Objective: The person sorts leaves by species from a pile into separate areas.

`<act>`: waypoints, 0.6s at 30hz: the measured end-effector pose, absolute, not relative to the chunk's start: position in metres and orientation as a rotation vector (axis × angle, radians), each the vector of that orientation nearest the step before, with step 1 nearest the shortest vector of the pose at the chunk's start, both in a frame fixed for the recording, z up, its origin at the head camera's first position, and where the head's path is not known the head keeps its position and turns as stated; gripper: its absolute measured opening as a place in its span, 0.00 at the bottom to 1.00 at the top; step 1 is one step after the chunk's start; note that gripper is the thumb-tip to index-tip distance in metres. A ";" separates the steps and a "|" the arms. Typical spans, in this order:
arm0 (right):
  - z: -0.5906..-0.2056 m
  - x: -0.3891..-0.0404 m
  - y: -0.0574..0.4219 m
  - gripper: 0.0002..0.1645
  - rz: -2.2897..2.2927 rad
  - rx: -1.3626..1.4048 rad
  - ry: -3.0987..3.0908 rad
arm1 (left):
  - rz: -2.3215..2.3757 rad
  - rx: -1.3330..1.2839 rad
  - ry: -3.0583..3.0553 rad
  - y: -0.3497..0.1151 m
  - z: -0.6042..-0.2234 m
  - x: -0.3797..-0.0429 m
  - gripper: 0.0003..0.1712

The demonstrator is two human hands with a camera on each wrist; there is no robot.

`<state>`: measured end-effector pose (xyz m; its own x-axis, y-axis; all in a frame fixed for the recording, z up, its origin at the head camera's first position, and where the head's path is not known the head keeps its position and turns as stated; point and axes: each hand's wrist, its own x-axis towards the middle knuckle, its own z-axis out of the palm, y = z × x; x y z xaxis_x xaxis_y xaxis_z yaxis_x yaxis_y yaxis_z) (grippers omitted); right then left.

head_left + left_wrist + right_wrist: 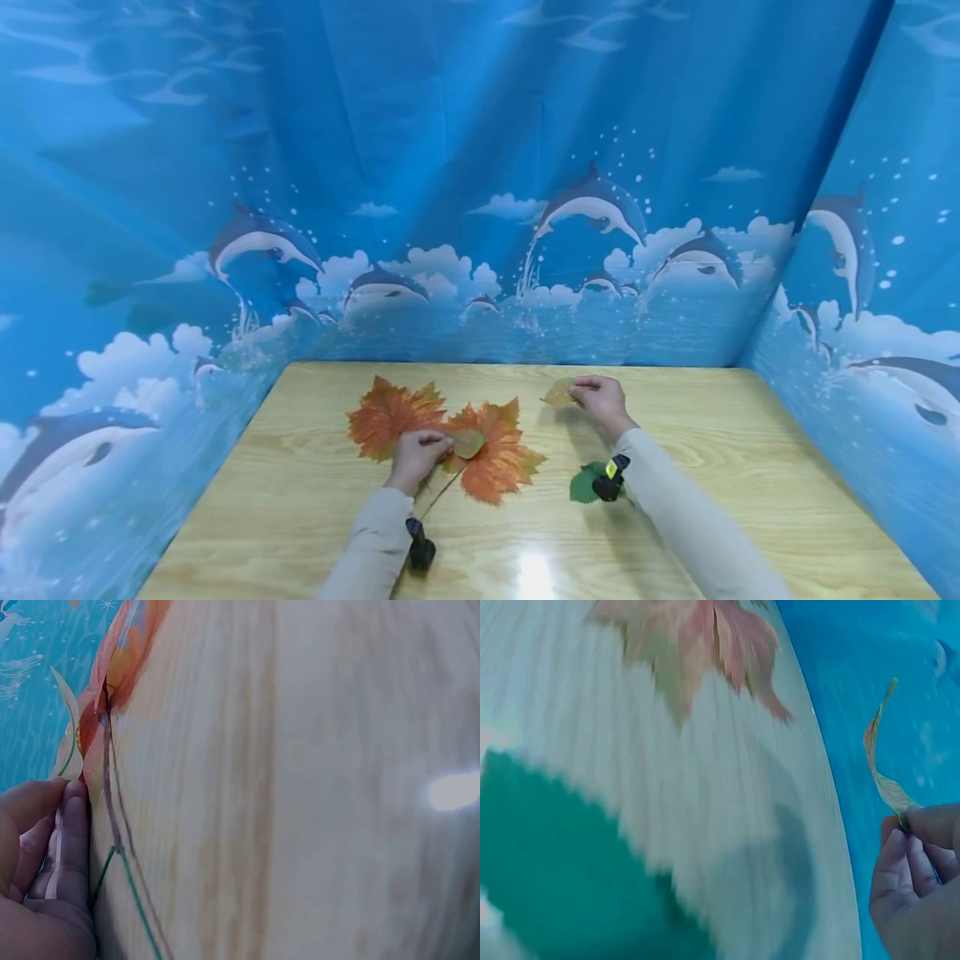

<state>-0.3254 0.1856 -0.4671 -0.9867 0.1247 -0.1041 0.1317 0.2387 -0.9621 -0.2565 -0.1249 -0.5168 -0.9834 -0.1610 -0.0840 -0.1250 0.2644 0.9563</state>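
Note:
Between thumb and fingertips, my left hand (418, 458) pinches a small yellow-green leaf (468, 443), which lies in front of the right-hand orange maple leaf (498, 458). Another orange maple leaf (390, 417) is just behind that hand. A thin forked stem (112, 795) runs along the table beside the fingers in the left wrist view. Farther back on the right, my right hand (600, 404) holds a yellowish leaf (558, 392) by its edge, raised off the table. In the right wrist view this leaf (877, 765) appears nearly edge-on and curled.
A green serrated leaf (583, 483) is on the wooden table (720, 433) under my right forearm, partly covered by the black wrist camera (609, 482). Blue dolphin-printed curtains (450, 167) stand behind the table and along its sides.

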 end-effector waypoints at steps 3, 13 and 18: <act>-0.472 -0.315 0.212 0.19 -1.881 0.289 2.505 | -1.886 0.260 -2.468 -0.124 -0.517 -0.256 0.09; -0.487 -0.272 0.284 0.21 -1.894 0.459 2.548 | -1.898 0.270 -2.457 -0.126 -0.513 -0.254 0.08; -0.489 -0.243 0.313 0.22 -1.846 0.480 2.575 | -1.931 0.278 -2.456 -0.124 -0.515 -0.256 0.09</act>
<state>-0.2434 0.3134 -0.4890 -0.9532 0.2768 -0.1219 0.2042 0.2919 -0.9344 -0.2561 -0.1238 -0.5154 -0.9843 -0.1421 -0.1051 -0.1357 0.2265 0.9645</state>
